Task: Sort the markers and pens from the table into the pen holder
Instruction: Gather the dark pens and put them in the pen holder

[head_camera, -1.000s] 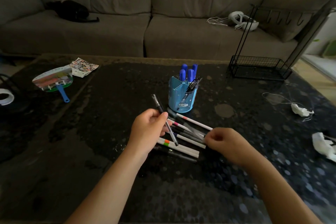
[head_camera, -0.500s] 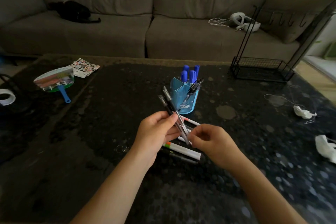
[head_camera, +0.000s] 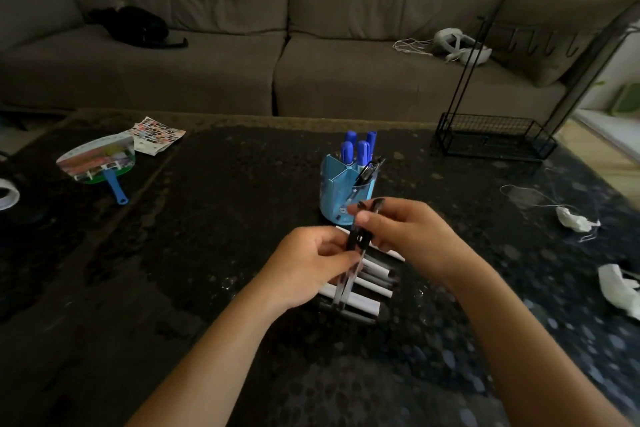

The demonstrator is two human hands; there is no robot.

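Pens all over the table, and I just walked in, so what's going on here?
A person is sorting pens into the blue holder. Both hands share a small bundle of clear pens: the left hand pinches it low, the right hand takes the upper end, just in front of the holder. The holder already has blue markers in a back compartment and dark pens on the right. Several white markers lie on the table under the hands.
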